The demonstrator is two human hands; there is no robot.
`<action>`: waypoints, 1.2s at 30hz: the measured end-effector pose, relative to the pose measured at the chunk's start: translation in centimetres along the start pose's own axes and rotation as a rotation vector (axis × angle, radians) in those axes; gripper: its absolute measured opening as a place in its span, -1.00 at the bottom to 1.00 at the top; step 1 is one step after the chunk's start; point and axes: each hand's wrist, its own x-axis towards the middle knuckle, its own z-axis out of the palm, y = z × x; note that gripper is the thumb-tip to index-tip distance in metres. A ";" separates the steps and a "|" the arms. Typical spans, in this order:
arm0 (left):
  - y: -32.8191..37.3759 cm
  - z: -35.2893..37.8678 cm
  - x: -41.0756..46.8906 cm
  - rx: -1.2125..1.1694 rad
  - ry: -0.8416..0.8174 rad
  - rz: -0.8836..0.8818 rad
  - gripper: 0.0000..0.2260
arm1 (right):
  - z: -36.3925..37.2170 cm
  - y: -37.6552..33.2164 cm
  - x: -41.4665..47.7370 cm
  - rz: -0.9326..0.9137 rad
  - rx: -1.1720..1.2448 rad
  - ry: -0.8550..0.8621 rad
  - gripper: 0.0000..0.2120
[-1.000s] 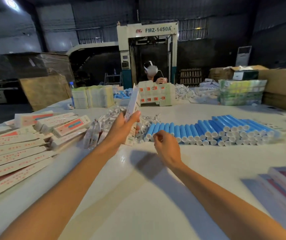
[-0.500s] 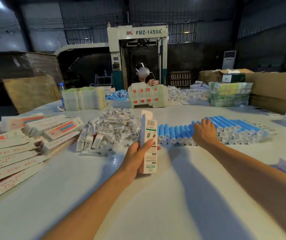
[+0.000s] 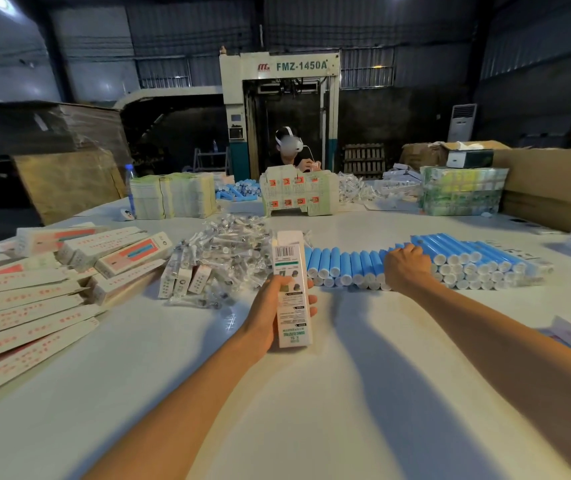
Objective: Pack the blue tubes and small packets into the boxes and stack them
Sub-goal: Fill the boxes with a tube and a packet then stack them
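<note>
A packing warehouse: corrugated walls, FMZ-1450A machine, stacked cartons.

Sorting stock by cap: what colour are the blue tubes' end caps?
White end caps; clearest in the head view.

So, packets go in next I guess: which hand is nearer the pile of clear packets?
Left. The left hand, gripping the box, is just in front of the packet pile; the right hand grips blue tubes further right.
</note>
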 end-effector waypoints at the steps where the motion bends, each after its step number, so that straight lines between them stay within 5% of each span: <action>1: 0.0 0.0 0.0 -0.009 -0.006 -0.010 -0.67 | -0.1 0.0 -0.1 0.006 0.009 -0.005 -0.58; 10: -0.1 0.0 -0.4 0.119 -0.070 0.139 -0.68 | 0.1 -1.4 -0.7 -0.017 0.214 0.098 -0.44; 15: 0.1 0.0 -0.3 0.123 -0.064 0.152 -0.62 | -5.9 -2.6 -0.7 -0.074 1.224 0.059 -0.36; 19: 0.2 0.2 -0.4 0.106 -0.074 0.150 -0.49 | -10.9 -3.6 -2.2 -0.342 1.871 0.120 -0.29; 27: 0.3 0.3 -1.0 0.157 -0.110 0.182 -0.63 | -11.4 -6.1 -3.0 -0.434 1.714 -0.009 0.05; 36: 0.1 0.6 -1.1 0.221 -0.151 0.165 -0.66 | -10.6 -5.0 -1.3 -0.502 1.421 -0.109 -0.24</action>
